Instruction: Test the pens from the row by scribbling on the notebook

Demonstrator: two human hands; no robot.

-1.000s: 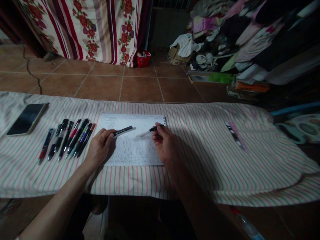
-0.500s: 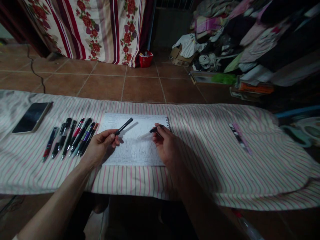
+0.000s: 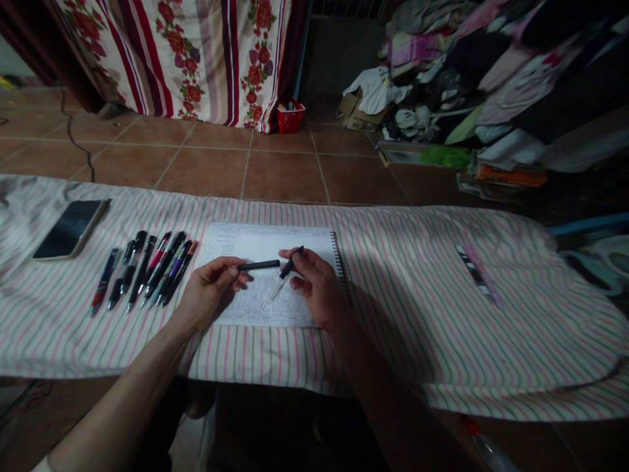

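Surface: pink-striped cloth (image 3: pixel 422 341) spread out, spiral notebook (image 3: pixel 236 239) open on it
Room: terracotta tile floor (image 3: pixel 285 177), clothes heap (image 3: pixel 491 78) at 1 o'clock
Left hand (image 3: pixel 211 295): pinching a black pen (image 3: pixel 258 265), level above the page
Right hand (image 3: pixel 317 288): pinching a clear-barrelled pen (image 3: pixel 279 283), tip at 7 o'clock, just beside the black pen
Spare pens (image 3: pixel 147 272): lined up at 9 o'clock
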